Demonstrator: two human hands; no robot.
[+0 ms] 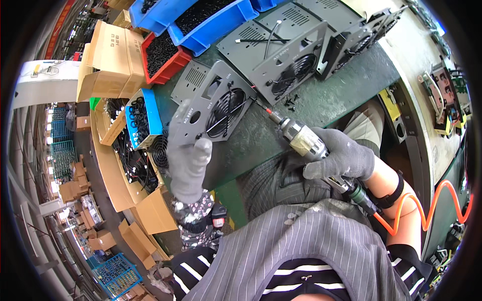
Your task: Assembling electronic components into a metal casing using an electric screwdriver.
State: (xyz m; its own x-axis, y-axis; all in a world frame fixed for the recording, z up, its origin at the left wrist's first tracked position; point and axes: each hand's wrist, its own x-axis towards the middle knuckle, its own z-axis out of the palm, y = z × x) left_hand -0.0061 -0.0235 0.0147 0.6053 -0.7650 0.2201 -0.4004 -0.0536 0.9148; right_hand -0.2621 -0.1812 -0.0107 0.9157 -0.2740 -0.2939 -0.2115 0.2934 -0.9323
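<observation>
My right hand (341, 155), in a grey glove, is wrapped round a power screwdriver (304, 140) with an orange coiled hose. Its thin bit reaches to the right edge of a grey metal panel (193, 131), near a corner of the black fan (226, 113) mounted on that panel. At the panel's lower left edge is my left hand (188, 165), also gloved. Its thumb lies in front and its blurred fingers run up along the edge, closed on the panel. A cable crosses the fan. Several small black screws (290, 102) lie on the green work surface (261, 145).
Behind stand a red bin (183, 57) and a blue bin (243, 16) of small black parts. More fan panels (266, 72) stand at the back right. Cardboard boxes (108, 150) with cables and a blue box (156, 118) are on the left. The orange hose (416, 198) loops at the right.
</observation>
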